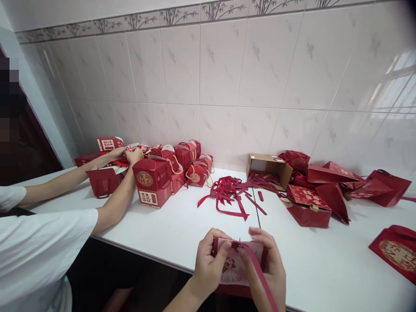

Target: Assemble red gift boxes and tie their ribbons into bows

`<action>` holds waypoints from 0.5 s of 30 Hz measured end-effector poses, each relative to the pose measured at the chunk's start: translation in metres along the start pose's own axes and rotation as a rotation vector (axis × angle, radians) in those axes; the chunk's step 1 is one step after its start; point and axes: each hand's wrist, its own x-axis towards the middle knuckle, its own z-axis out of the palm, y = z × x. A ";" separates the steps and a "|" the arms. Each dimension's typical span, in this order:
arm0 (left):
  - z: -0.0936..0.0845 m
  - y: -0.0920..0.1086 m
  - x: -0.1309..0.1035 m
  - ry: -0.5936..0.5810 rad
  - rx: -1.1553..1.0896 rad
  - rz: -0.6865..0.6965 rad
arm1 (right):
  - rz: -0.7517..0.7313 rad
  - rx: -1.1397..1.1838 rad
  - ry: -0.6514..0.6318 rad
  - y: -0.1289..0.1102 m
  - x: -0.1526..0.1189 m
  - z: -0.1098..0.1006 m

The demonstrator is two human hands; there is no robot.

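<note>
Close to me, at the table's front edge, a small red gift box (232, 290) with a pale panel and a printed couple is between my hands. My left hand (209, 262) grips its upper left side, thumb bent over the top edge. My right hand (268, 264) pinches a dark pink ribbon (260, 273) against the top of the box, its thumb and fingers around the right side. The ribbon's long end hangs down over my right hand. A thin pointed bit stands up at the top edge, too small to make out. The box's underside is hidden.
Left, a co-worker's hands (134, 154) handle red packaging. Stacked red boxes (151, 177) stand beside them. Loose ribbons (227, 195) lie mid-table, near an open cardboard box (268, 167) on its side. Red gift bags (308, 212) pile at right; another red bag (398, 253) lies nearer.
</note>
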 end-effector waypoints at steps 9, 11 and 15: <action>-0.039 0.056 0.010 -0.127 0.295 0.398 | 0.593 0.297 -0.327 -0.045 0.011 -0.016; -0.051 0.068 0.013 -0.104 0.357 0.526 | 0.656 0.413 -0.487 -0.052 0.013 -0.022; -0.054 0.081 0.010 -0.364 0.443 0.631 | 0.843 0.615 -0.759 -0.058 0.008 -0.022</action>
